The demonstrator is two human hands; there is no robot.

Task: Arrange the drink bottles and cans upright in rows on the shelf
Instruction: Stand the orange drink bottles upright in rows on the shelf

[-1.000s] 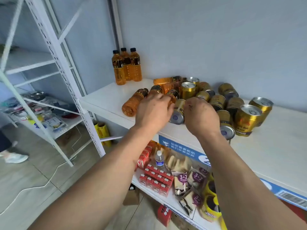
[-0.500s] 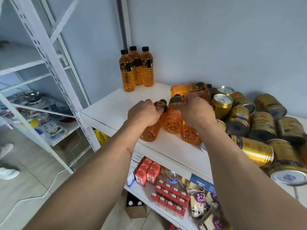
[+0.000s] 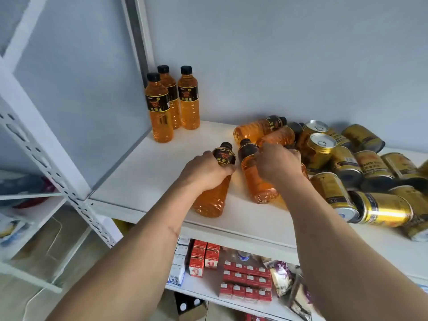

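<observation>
A pale blue-grey wall backs a white metal shelving rack, and its upper white shelf board (image 3: 139, 172) carries all the drinks in the head view. At the back left corner three clear plastic bottles of orange drink with black caps and black labels (image 3: 172, 100) stand upright close together, two in the rear and one just in front. Towards the middle of the shelf the left hand (image 3: 203, 171) is wrapped round an orange drink bottle lying on its side (image 3: 214, 191), fingers curled over the body just below the black label, cap pointing toward the wall and base toward the shelf's front edge. Just to its right, the right hand (image 3: 275, 163) curls its fingers round the upper part of a second lying orange bottle (image 3: 257, 179), whose cap also points to the wall. Behind the right hand two more orange bottles lie tipped over (image 3: 266, 132), one touching the other. To the right is a jumbled heap of gold drink cans (image 3: 361, 172); two near the bottles stand upright with silver tops showing, and the rest lie on their sides, touching one another. On the lower shelf sit rows of small red cartons (image 3: 245, 281) and some snack packets (image 3: 287, 281). At far left a second white rack (image 3: 30, 205) holds blurred items.
</observation>
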